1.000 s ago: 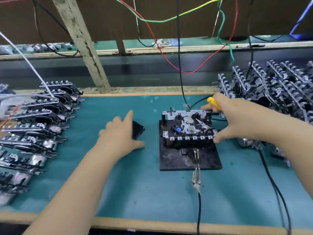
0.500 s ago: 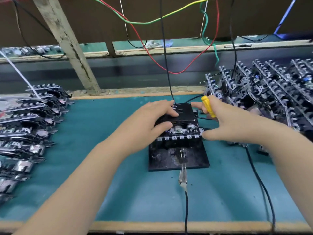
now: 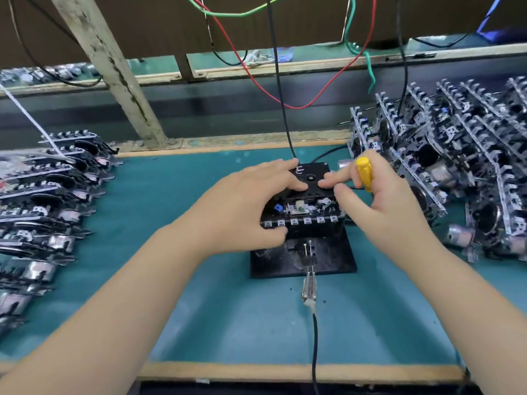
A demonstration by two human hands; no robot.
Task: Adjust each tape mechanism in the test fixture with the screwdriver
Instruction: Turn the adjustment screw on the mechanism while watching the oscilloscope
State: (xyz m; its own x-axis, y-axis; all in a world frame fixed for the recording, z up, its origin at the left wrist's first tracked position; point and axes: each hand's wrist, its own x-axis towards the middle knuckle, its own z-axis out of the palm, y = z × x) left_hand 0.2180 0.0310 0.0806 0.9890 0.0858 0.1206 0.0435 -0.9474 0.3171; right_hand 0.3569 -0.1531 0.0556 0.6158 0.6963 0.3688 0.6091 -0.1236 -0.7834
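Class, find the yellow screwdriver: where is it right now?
In the head view, the yellow screwdriver is held in the right hand, right of the black cassette.

A tape mechanism (image 3: 302, 215) of black plastic and metal sits in the black test fixture (image 3: 328, 259) between the left hand (image 3: 242, 206) and the right hand (image 3: 382, 201), a row of small metal tabs along its near edge. A black cassette (image 3: 312, 179) lies flat on its far half, under both hands' fingertips. The yellow-handled screwdriver (image 3: 364, 173) stands nearly upright in the right hand.
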